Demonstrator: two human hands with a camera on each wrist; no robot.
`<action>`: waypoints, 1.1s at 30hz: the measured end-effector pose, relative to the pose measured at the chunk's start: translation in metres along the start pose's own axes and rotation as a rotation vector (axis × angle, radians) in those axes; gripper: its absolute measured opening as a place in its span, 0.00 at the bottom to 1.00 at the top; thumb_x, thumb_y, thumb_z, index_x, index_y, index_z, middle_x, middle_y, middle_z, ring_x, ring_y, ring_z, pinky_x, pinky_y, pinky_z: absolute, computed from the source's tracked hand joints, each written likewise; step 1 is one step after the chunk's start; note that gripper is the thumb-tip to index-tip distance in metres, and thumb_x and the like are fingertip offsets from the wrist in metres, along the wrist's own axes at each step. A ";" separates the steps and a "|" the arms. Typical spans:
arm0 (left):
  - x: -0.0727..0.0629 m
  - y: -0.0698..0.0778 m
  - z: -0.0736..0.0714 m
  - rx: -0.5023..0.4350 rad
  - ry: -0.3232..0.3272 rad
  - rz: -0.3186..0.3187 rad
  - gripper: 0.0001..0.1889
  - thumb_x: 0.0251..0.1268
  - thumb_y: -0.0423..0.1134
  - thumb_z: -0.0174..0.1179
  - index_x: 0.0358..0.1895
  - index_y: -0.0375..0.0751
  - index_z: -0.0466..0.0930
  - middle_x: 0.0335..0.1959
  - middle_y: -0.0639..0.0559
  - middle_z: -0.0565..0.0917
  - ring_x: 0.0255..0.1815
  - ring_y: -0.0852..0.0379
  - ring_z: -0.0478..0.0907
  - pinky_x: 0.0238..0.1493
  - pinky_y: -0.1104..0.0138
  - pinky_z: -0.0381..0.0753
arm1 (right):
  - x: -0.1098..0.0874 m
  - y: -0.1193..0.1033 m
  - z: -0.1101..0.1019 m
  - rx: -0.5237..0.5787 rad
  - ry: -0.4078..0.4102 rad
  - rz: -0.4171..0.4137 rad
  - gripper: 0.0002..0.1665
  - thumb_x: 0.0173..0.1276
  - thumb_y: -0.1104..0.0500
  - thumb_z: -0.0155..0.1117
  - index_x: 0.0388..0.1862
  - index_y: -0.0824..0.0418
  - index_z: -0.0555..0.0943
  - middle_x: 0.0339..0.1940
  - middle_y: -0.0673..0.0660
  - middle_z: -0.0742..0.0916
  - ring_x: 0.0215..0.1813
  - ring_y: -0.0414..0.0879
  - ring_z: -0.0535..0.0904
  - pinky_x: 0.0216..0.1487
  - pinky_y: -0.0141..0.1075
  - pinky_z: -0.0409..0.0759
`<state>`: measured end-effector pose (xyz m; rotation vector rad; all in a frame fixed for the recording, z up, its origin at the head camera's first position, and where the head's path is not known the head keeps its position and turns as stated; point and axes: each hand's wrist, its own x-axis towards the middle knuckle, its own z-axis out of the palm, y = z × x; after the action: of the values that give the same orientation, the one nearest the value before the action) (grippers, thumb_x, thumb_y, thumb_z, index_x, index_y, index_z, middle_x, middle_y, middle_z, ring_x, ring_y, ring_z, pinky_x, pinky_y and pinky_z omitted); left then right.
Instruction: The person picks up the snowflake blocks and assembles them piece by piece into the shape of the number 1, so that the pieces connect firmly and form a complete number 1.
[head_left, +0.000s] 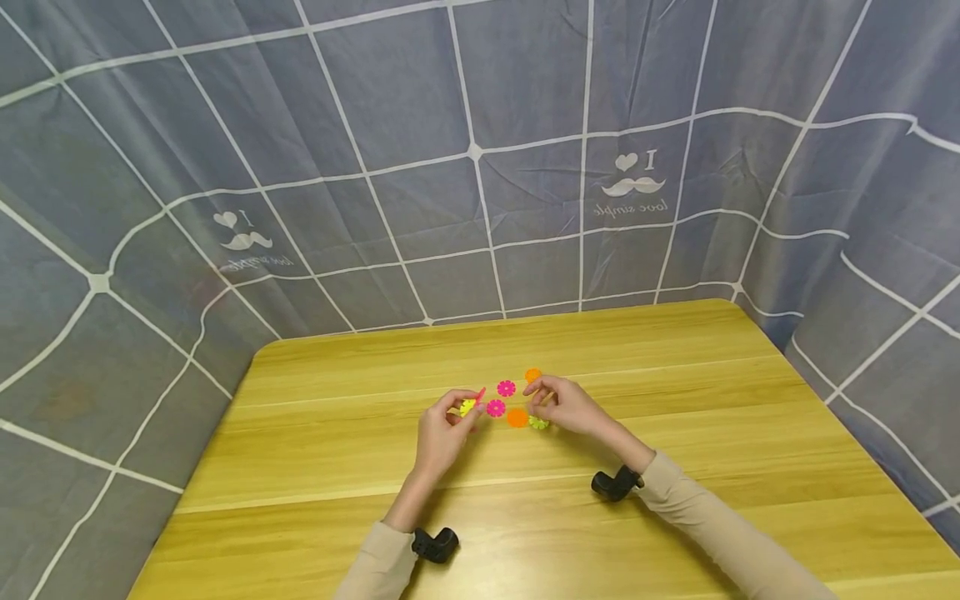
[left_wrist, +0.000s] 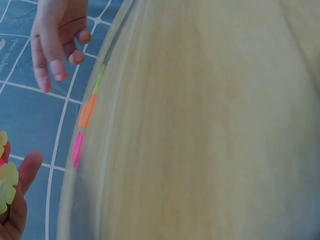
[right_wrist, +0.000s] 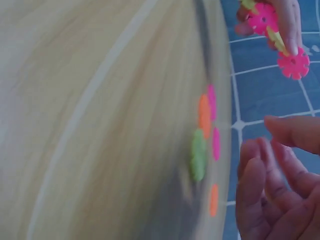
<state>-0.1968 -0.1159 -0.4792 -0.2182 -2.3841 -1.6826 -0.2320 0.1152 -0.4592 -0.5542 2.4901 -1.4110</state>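
My left hand [head_left: 438, 440] pinches a joined chain of notched plastic flower discs over the table. In the right wrist view the chain shows a pink disc [right_wrist: 295, 64], a yellow disc [right_wrist: 276, 40] edge-on and another pink one [right_wrist: 261, 20]; fingers hide part of it. To its right, my right hand [head_left: 572, 408] hovers with loosely bent fingers and nothing between them. Below and around it lie loose discs: a green disc [head_left: 538, 422], an orange disc [head_left: 517, 418] and, farther back, another orange disc [head_left: 533, 375]. Two pink discs [head_left: 506, 388] lie between the hands.
The wooden table [head_left: 315, 450] carries the discs near its middle. A grey curtain [head_left: 420, 208] with white lines hangs behind the table's far edge and along both sides. Black wrist cameras [head_left: 437, 545] are strapped at both sleeve cuffs.
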 end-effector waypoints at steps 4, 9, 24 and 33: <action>0.000 -0.004 -0.002 0.030 0.003 0.017 0.11 0.61 0.43 0.65 0.44 0.44 0.84 0.31 0.43 0.82 0.21 0.45 0.83 0.14 0.78 0.59 | 0.001 0.004 0.000 -0.083 -0.027 0.040 0.18 0.59 0.66 0.68 0.49 0.66 0.79 0.37 0.58 0.83 0.28 0.41 0.74 0.29 0.29 0.72; 0.002 -0.005 -0.002 0.092 -0.011 0.035 0.10 0.64 0.43 0.63 0.43 0.44 0.84 0.25 0.43 0.84 0.21 0.58 0.77 0.15 0.77 0.56 | 0.002 0.003 0.000 -0.187 -0.011 0.097 0.19 0.54 0.65 0.73 0.45 0.62 0.81 0.36 0.54 0.84 0.38 0.43 0.79 0.41 0.35 0.76; -0.001 -0.001 0.001 0.084 -0.015 -0.001 0.10 0.64 0.44 0.62 0.44 0.44 0.83 0.31 0.45 0.84 0.26 0.46 0.84 0.17 0.76 0.62 | 0.004 0.002 0.000 -0.314 -0.032 0.169 0.20 0.49 0.60 0.78 0.42 0.58 0.83 0.34 0.50 0.85 0.38 0.42 0.77 0.42 0.36 0.73; -0.001 0.002 0.004 0.075 -0.029 -0.004 0.08 0.65 0.43 0.62 0.41 0.45 0.82 0.30 0.46 0.83 0.27 0.46 0.84 0.16 0.75 0.60 | 0.006 0.003 0.003 -0.400 -0.044 0.221 0.17 0.49 0.60 0.78 0.40 0.56 0.84 0.35 0.48 0.85 0.40 0.42 0.77 0.43 0.37 0.74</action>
<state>-0.1958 -0.1120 -0.4790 -0.2276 -2.4643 -1.5989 -0.2373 0.1120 -0.4634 -0.3573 2.7103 -0.8176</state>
